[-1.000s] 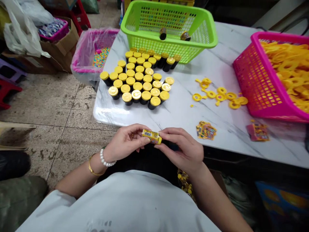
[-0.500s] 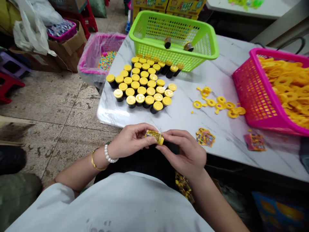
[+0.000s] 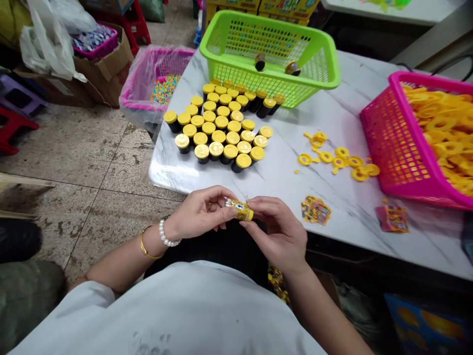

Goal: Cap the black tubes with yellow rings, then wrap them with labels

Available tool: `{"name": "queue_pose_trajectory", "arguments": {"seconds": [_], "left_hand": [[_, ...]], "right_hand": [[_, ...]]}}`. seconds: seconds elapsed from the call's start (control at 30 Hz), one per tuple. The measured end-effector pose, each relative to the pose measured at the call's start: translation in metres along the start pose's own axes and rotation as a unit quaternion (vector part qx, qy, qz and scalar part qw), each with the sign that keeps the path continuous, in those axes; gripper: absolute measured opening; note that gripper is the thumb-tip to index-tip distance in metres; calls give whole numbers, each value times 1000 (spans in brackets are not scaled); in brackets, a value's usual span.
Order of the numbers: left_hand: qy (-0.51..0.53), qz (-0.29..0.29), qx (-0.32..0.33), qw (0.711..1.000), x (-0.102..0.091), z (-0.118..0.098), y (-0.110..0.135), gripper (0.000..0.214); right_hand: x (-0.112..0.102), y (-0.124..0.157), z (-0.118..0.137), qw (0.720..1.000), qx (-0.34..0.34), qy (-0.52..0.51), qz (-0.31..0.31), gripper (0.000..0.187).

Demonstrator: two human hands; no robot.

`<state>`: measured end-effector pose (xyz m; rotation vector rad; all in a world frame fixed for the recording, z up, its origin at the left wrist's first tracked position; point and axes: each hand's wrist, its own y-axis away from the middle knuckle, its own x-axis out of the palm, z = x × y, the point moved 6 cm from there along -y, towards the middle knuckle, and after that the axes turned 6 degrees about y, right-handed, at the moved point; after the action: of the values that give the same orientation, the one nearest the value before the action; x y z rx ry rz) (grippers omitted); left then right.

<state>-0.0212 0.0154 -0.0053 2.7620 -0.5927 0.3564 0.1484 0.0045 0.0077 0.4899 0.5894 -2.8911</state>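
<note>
Between my two hands, just in front of the table's edge, lies a small tube [image 3: 241, 209] with a yellow printed wrap and a yellow end on the right. My left hand [image 3: 207, 212] is closed on its left part, thumb along the side. The fingertips and thumb of my right hand [image 3: 275, 229] pinch the yellow end. Beyond them several small black jars with yellow lids [image 3: 218, 135] stand upright in a cluster on the white marbled table [image 3: 284, 172]. Right of my hands is a pile of printed yellow labels [image 3: 316, 210].
A green basket [image 3: 269, 74] with two small jars stands behind the cluster. Yellow ring-shaped plastic pieces [image 3: 340, 160] lie near a pink basket [image 3: 395, 143] full of more. Another label bunch [image 3: 392, 218] is at right. A lined pink bin [image 3: 129, 93] of colourful beads stands left of the table.
The tube has turned in my fingers, so a different part of its printed wrap faces up. My right hand has shifted slightly left. The camera view has moved a little.
</note>
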Motion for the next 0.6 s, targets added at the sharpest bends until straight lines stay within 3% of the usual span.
{"name": "queue_pose_trajectory", "arguments": {"seconds": [0.13, 0.37, 0.47, 0.6], "left_hand": [[15, -8, -46, 999, 2, 5, -1, 46], [22, -15, -28, 999, 6, 4, 5, 35], [-60, -18, 55, 997, 8, -2, 8, 27], [-229, -36, 248, 941, 12, -29, 9, 23]], "right_hand": [[4, 0, 12, 991, -94, 95, 18, 41], [3, 5, 13, 1000, -13, 20, 20, 34], [3, 6, 7, 996, 91, -12, -7, 25], [15, 1, -6, 947, 264, -180, 7, 32]]}}
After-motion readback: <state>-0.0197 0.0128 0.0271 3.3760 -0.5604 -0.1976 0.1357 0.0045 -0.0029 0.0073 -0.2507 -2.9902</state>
